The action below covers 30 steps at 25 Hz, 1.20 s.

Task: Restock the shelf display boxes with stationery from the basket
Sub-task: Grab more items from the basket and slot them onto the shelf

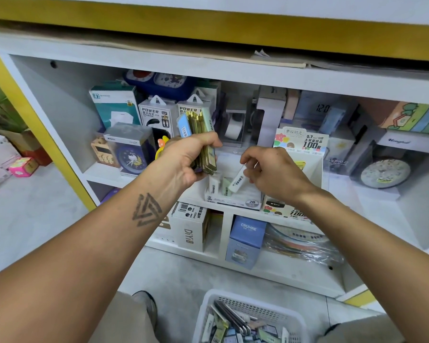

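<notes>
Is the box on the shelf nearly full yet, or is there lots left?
Not nearly. The display box holds just a few packs. The right hand is putting one white pack in, and the left hand holds a stack of packs. The basket on the floor has many more.

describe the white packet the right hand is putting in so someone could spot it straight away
Find the white display box marked 2B at the front edge of the middle shelf. Just above it, the right hand pinches a slim white packet with dark print along its side. Unlike the packets standing upright in the box, it is tilted and held in the fingers.
</notes>
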Available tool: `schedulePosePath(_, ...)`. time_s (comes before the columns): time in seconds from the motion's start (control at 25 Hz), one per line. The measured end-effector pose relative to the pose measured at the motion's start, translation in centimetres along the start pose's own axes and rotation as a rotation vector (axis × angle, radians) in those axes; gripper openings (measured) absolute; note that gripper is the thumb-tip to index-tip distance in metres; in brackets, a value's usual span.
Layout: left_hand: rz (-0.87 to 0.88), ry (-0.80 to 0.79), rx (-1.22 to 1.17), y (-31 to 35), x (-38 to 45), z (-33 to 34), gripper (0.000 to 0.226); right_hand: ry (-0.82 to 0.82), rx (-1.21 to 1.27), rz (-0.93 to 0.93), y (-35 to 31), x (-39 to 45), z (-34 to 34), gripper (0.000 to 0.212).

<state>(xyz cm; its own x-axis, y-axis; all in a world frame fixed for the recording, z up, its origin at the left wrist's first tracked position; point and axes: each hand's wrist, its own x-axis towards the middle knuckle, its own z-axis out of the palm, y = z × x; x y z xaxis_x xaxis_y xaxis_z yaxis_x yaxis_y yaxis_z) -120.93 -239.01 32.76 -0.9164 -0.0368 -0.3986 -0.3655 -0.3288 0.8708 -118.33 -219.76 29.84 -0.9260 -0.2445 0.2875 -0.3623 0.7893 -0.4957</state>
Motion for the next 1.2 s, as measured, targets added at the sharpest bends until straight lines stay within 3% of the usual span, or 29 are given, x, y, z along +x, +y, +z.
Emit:
schedulePosePath(0.08,-0.001,-0.005,-0.004,0.2,0.0,-0.3,0.049,0.018,0.084,0.000,-0.4,0.4,0.1,0.018)
schedulePosePath(0.16,-0.001,0.001,-0.018,0.4,0.0,-0.6,0.054,0.146,0.184,0.006,-0.5,1.0,0.4,0.016)
schedulePosePath(0.28,0.004,0.008,-0.038,0.6,-0.1,-0.9,0.054,0.269,0.084,-0.008,-0.4,1.7,1.7,0.013)
schedulePosePath(0.4,0.001,0.011,-0.023,0.7,-0.2,-1.1,0.051,0.193,-0.068,-0.011,0.0,2.4,3.6,0.014)
schedulePosePath(0.68,0.005,0.038,0.011,0.6,-0.2,-2.2,0.048,0.101,-0.003,0.005,0.3,3.9,5.6,0.015)
schedulePosePath(0.84,0.009,0.043,0.021,0.7,-0.1,-2.6,0.054,0.080,-0.136,-0.061,0.2,4.5,5.6,0.014)
schedulePosePath(1.0,0.006,0.028,0.044,0.6,-0.2,-2.6,0.043,-0.115,-0.278,-0.056,-0.4,4.6,5.8,0.047)
schedulePosePath(1.08,-0.020,-0.020,0.070,0.4,-0.4,-2.3,0.041,-0.057,-0.174,-0.009,-0.8,4.4,5.1,0.046)
schedulePosePath(1.2,-0.056,-0.123,0.104,-0.2,-0.9,-1.3,0.034,0.024,0.553,0.200,-2.1,4.0,2.8,0.020)
